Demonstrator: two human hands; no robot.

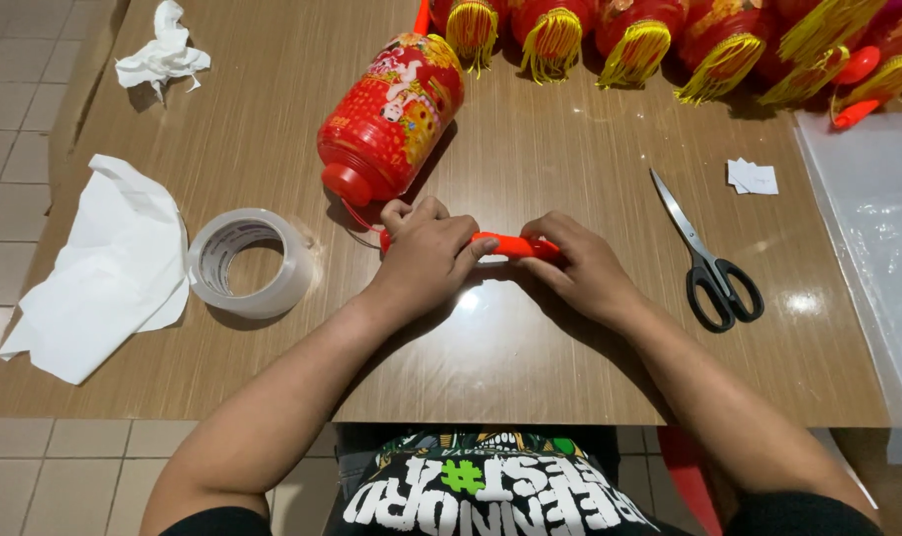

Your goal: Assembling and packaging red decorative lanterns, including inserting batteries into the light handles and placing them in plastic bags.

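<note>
Head cam looking down: both hands are on an orange plastic handle stick [510, 244] lying across the wooden tabletop [530, 367]. Left hand [426, 258] is wrapped around one end, right hand [580, 268] pinches the other, probably to keep it steady. A thin red cord runs from the stick to a red paper lantern [391, 114] lying on its side just behind the hands, so it stays within reach. Roll of clear tape [252, 263] sits just left of the left hand, next to white paper [103, 268]. Scissors [709, 258] lie to the right, more tasselled lanterns [669, 35] line the far edge. Tiled floor [14, 99] around it all.
</note>
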